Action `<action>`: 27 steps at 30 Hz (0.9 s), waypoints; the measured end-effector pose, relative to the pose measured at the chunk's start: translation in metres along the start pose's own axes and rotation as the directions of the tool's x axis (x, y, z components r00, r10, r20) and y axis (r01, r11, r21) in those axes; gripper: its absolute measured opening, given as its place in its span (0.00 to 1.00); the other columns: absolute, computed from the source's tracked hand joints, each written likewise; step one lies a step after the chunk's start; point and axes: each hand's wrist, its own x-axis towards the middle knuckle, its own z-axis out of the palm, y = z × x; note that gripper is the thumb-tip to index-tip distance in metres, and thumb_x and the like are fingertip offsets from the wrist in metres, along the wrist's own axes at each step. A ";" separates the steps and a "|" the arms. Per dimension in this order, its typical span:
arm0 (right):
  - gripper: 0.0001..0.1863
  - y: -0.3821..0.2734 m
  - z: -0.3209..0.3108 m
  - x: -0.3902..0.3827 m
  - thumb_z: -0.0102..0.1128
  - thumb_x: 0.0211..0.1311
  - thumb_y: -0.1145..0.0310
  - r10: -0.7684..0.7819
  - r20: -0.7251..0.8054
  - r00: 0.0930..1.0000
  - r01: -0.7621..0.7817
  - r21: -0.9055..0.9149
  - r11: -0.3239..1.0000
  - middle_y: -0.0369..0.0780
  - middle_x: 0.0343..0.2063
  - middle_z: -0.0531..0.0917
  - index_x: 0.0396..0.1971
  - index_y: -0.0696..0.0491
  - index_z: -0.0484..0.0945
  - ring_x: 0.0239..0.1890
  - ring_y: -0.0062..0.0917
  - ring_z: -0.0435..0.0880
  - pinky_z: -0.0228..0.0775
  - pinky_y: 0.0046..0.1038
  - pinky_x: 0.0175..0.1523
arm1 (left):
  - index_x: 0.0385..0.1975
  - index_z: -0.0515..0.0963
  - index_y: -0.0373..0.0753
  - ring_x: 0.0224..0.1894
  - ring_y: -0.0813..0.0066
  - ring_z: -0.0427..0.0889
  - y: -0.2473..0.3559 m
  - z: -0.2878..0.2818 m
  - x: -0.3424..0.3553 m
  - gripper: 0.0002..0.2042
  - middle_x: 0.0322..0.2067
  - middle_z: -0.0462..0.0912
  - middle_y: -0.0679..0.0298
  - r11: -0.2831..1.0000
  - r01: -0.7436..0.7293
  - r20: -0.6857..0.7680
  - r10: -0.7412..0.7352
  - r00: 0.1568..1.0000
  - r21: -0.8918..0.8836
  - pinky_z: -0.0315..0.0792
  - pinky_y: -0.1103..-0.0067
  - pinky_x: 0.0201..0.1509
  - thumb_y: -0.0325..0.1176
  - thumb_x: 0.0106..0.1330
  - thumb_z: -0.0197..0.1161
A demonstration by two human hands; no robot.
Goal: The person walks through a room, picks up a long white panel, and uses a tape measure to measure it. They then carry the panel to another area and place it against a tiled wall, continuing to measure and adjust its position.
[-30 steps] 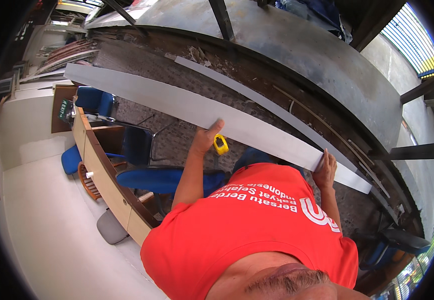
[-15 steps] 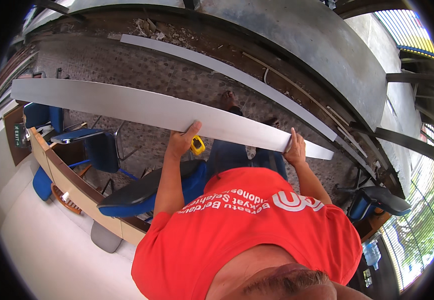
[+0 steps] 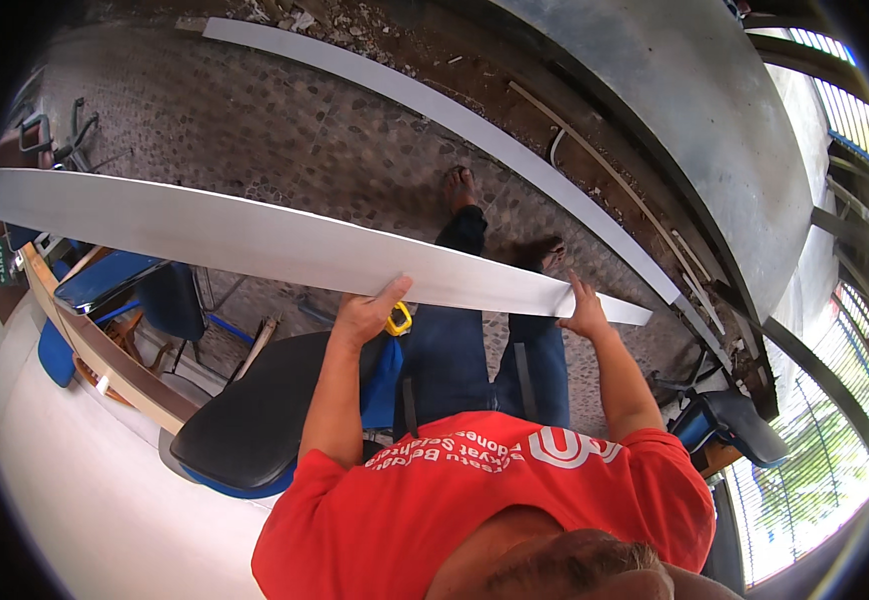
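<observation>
A long, flat white board [image 3: 205, 225] lies across in front of my body above my jeans. My left hand [image 3: 367, 312] is closed on its near edge, thumb on the face; a yellow tape measure [image 3: 399, 318] shows just beside it, partly hidden by the fingers. My right hand [image 3: 582, 310] grips the board near its right end. Beyond it, a second narrow white strip [image 3: 435, 105] runs parallel along the floor's far side. My bare feet [image 3: 460, 185] show past the board.
Blue-and-black padded chairs [image 3: 265, 405] stand left of me, beside a wooden desk [image 3: 150, 395] against a pale wall. A speckled floor [image 3: 255, 120] extends beneath. Thin strips and debris lie along a dark edge beside a grey panel [image 3: 695, 120]. Another chair [image 3: 730, 420] and a barred window [image 3: 795, 500] are at right.
The view has shifted, bringing more floor and my feet into sight. The board sits lower in the picture and further left at its far end. Both hands still hold it.
</observation>
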 end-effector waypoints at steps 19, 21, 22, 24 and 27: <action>0.65 -0.089 -0.020 0.386 0.81 0.49 0.47 -0.094 -0.191 0.977 0.046 -0.238 0.970 0.47 0.78 0.55 0.81 0.41 0.44 0.80 0.46 0.54 0.49 0.56 0.79 | 0.43 0.84 0.33 0.41 0.70 0.85 -0.053 -0.010 0.043 0.13 0.38 0.88 0.61 0.941 0.339 0.096 -0.337 0.937 -0.003 0.78 0.74 0.49 0.36 0.69 0.72; 0.67 -0.118 -0.016 0.396 0.82 0.49 0.47 -0.062 -0.190 0.980 0.002 -0.300 0.954 0.48 0.78 0.55 0.82 0.40 0.41 0.79 0.48 0.53 0.50 0.57 0.79 | 0.43 0.84 0.33 0.40 0.70 0.85 -0.058 -0.010 0.042 0.12 0.38 0.88 0.61 0.947 0.319 0.093 -0.320 0.943 0.025 0.78 0.73 0.48 0.36 0.69 0.72; 0.67 -0.124 -0.014 0.398 0.81 0.52 0.50 -0.046 -0.193 0.980 -0.023 -0.340 0.940 0.48 0.78 0.55 0.82 0.39 0.37 0.78 0.48 0.56 0.52 0.52 0.79 | 0.43 0.84 0.33 0.40 0.70 0.85 -0.062 -0.009 0.041 0.12 0.37 0.87 0.61 0.934 0.356 0.122 -0.352 0.928 -0.011 0.78 0.74 0.47 0.36 0.69 0.71; 0.67 -0.119 -0.003 0.411 0.82 0.52 0.55 -0.061 -0.226 0.972 -0.018 -0.334 0.943 0.50 0.76 0.57 0.82 0.40 0.37 0.76 0.50 0.61 0.55 0.53 0.77 | 0.43 0.84 0.34 0.39 0.70 0.85 -0.063 -0.011 0.046 0.11 0.37 0.87 0.61 0.920 0.391 0.151 -0.384 0.911 -0.019 0.78 0.74 0.46 0.36 0.70 0.70; 0.64 -0.117 -0.003 0.416 0.78 0.56 0.64 -0.033 -0.201 0.979 -0.034 -0.320 0.947 0.52 0.72 0.63 0.82 0.42 0.36 0.72 0.51 0.66 0.60 0.50 0.74 | 0.44 0.84 0.34 0.40 0.70 0.84 -0.071 -0.006 0.042 0.12 0.37 0.87 0.61 0.918 0.392 0.133 -0.381 0.915 -0.063 0.77 0.74 0.46 0.36 0.70 0.70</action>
